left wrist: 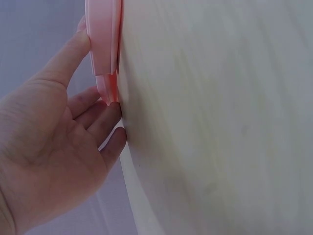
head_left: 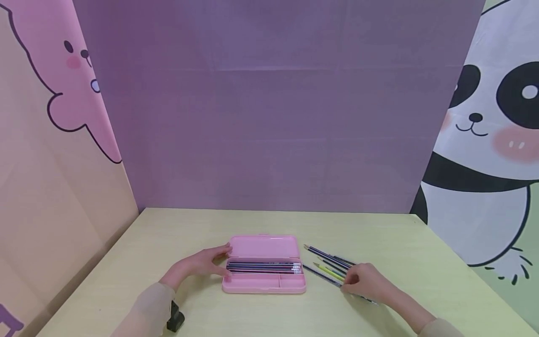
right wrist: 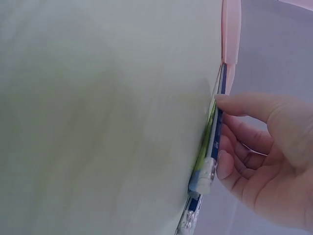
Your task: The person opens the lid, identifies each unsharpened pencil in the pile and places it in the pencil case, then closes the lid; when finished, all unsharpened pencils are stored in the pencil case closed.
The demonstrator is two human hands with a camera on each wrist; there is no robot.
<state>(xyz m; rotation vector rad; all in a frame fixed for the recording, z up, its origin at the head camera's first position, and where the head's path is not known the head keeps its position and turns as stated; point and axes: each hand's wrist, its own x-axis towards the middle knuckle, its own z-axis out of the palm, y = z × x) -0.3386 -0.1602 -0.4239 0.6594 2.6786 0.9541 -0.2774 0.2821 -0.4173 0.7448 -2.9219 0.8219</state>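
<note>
A pink pencil case [head_left: 264, 283] lies opened flat, its lid [head_left: 264, 246] folded back. Several dark striped pencils [head_left: 263, 268] with white erasers lie side by side in its rear compartment. My left hand [head_left: 206, 262] holds the case's left end, thumb on the tray's rim and fingertips against the lid; in the left wrist view the fingers [left wrist: 111, 120] are slightly bent. To the right, my right hand [head_left: 369, 282] pinches a dark blue pencil [right wrist: 218, 132] with a white eraser, thumb on top and fingers curled. Beside it lie loose dark pencils [head_left: 328, 255] and a yellow-green pencil [head_left: 329, 272].
The case's front part has a divider [head_left: 280, 281] making two compartments. A small black object [head_left: 175, 319] shows at my left wrist. The pale wooden table [head_left: 189, 229] ends at a purple backdrop [head_left: 269, 117], with cartoon-printed panels at both sides.
</note>
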